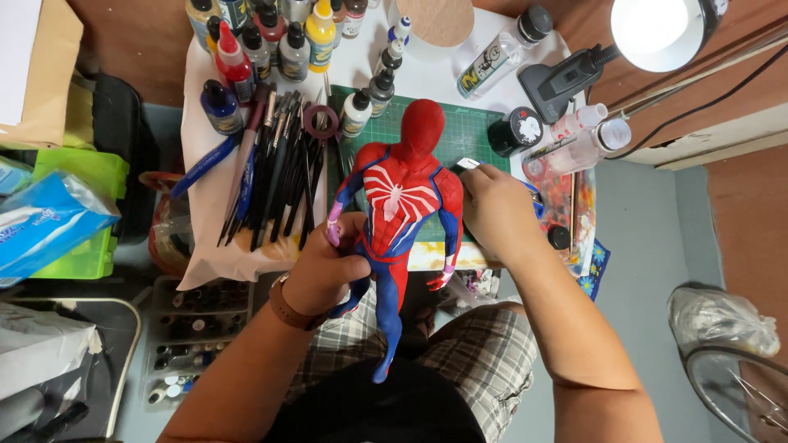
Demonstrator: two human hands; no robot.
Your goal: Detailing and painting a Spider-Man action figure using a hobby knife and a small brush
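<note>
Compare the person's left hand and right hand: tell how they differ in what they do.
The left hand wraps around the red and blue figure at its waist and leg, while the right hand rests beside the figure's shoulder, pinching a small silver tool. The left hand's wrist bears a brown watch strap; the right hand's wrist is bare. Both hands work above the green cutting mat.

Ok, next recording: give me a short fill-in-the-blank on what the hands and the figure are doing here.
1. The left hand grips the red and blue figure around its ____.
2. The right hand is at the figure's arm, pinching a small ____ piece.
3. The figure's head lies over a ____ cutting mat.
4. The brushes lie on the ____ hand's side of the figure.

Missing words: waist; white; green; left
</note>
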